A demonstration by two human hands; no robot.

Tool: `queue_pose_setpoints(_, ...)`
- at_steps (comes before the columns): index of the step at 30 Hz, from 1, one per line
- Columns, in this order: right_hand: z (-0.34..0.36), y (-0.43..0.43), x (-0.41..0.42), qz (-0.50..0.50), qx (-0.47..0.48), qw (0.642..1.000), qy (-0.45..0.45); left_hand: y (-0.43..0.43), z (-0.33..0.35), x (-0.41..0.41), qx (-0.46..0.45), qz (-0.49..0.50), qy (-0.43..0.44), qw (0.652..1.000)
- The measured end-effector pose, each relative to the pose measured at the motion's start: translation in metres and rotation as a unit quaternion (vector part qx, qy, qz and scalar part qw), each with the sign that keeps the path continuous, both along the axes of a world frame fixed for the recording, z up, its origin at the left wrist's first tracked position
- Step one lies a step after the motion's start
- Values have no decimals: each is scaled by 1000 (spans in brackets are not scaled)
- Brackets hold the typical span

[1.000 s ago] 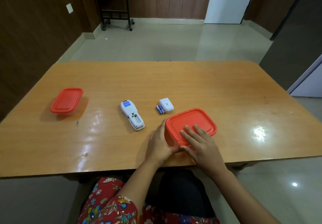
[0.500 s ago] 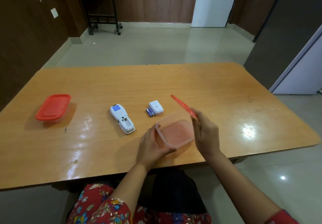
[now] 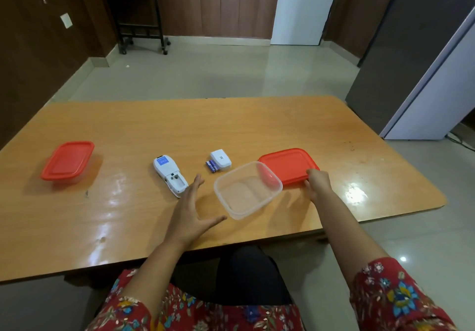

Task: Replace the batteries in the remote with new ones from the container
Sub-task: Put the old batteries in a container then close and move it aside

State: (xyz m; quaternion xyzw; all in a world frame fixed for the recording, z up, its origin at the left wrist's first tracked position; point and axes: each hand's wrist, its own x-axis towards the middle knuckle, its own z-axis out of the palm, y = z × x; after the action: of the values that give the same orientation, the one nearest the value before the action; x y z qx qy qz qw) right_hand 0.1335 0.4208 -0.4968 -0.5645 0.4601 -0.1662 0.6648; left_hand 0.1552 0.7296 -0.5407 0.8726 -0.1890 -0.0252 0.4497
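Note:
A clear plastic container stands uncovered near the table's front edge; I see nothing inside it. Its red lid lies flat on the table to the right, with my right hand gripping its near right edge. My left hand hovers with fingers spread, just left of the container and below the white remote. The remote lies face down with its battery bay uncovered and bare. Two blue batteries lie beside the white battery cover, behind the container.
A second container with a red lid stands closed at the table's left. The wooden table ends close to my body. A black wheeled stand is by the far wall, and a grey cabinet at the right.
My right hand lifted the red lid off the near container and laid it on the table to the right. My left hand let go of the container and opened.

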Motion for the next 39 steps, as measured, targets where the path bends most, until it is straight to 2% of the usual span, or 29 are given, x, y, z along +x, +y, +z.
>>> queue_pose_setpoints(2,1,8,0,40,-49,997,41,10,1,3,-18,25,-49,998)
queue_pose_setpoints(4,-5,19,3,80,-149,980,107,17,-2,7,-38,75,-88,993)
queue_pose_setpoints(6,-11,37,7,129,-306,930,157,20,-9,12,-39,127,-109,985)
queue_pose_setpoints(9,-9,78,22,223,-498,834,83,21,-17,14,-3,170,-104,980)
queue_pose_setpoints(12,2,124,44,313,-577,753,41,21,-19,15,7,182,-111,977)
queue_pose_setpoints(15,3,159,74,369,-623,683,95,21,-17,17,-1,197,-109,974)
queue_pose_setpoints(17,-6,170,89,378,-644,653,125,21,-16,16,2,202,-108,973)
queue_pose_setpoints(22,-19,170,105,377,-645,644,166,19,-19,17,6,194,-104,976)
queue_pose_setpoints(27,-18,169,113,391,-621,660,162,19,-18,16,5,203,-108,973)
queue_pose_setpoints(30,-14,173,116,410,-636,628,184,20,-18,17,8,203,-109,973)
queue_pose_setpoints(31,-13,175,118,421,-626,627,193,20,-18,17,11,202,-110,973)
queue_pose_setpoints(33,-11,181,121,441,-589,645,208,20,-18,18,20,197,-109,974)
queue_pose_setpoints(36,-8,184,127,443,-528,692,216,21,-20,20,32,192,-107,975)
queue_pose_setpoints(39,-4,183,132,451,-494,708,225,20,-20,21,34,188,-105,976)
